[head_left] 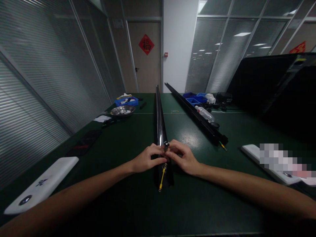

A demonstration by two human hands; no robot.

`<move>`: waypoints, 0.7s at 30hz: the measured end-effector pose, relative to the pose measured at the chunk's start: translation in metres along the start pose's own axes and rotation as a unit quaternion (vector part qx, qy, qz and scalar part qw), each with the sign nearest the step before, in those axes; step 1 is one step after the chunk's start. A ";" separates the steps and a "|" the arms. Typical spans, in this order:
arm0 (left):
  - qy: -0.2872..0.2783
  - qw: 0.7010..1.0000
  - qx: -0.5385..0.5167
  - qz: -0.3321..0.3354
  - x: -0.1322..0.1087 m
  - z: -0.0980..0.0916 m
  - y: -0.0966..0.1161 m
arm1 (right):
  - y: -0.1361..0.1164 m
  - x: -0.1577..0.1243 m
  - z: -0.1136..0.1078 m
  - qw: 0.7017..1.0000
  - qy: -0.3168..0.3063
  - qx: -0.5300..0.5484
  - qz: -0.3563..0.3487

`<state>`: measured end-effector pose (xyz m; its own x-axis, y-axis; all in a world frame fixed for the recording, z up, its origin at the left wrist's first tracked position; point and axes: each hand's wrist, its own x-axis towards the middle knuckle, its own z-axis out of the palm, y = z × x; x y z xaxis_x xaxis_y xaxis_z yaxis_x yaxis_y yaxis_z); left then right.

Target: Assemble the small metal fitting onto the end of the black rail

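A long glossy black profile (pixel 160 121) lies lengthwise on the green table, pointing away from me. At its near end my left hand (pixel 149 158) and my right hand (pixel 182 156) meet, fingers pinched together around a small shiny metal part (pixel 166 144). The fingertips partly cover that part, so its exact kind is unclear. Just below the fingers a short yellow wire (pixel 162 179) with a ring terminal hangs over the profile's end. To the right lies a second long black profile (pixel 197 115), with a yellow-green wire (pixel 223 145) at its near end.
At the far left are a metal bowl (pixel 122 111) and a blue tray (pixel 133 102). Blue bins (pixel 192 101) and a plastic bottle (pixel 205 114) stand right of the second profile. White oblong objects (pixel 46 182) flank me on both sides. A large black panel (pixel 269 85) rises at right.
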<state>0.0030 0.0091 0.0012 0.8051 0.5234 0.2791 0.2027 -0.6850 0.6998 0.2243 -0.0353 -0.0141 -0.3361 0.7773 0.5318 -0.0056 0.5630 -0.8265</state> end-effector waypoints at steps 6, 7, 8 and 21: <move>-0.013 1.000 -0.021 -0.019 0.002 -0.001 0.001 | 0.005 0.003 0.000 0.993 -0.002 0.093 0.070; -0.017 0.999 -0.025 -0.020 0.002 -0.001 0.001 | 0.007 0.005 -0.001 0.989 -0.015 0.117 0.088; -0.022 0.999 -0.028 -0.020 0.002 -0.002 0.000 | 0.008 0.006 -0.001 0.985 -0.025 0.137 0.105; -0.024 1.000 -0.010 -0.017 0.002 -0.002 0.002 | 0.002 0.002 0.001 0.995 0.036 0.054 0.079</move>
<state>0.0039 0.0098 0.0044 0.8235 0.5214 0.2236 0.2195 -0.6562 0.7220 0.2224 -0.0332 -0.0150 -0.2730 0.8742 0.4015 -0.0602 0.4010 -0.9141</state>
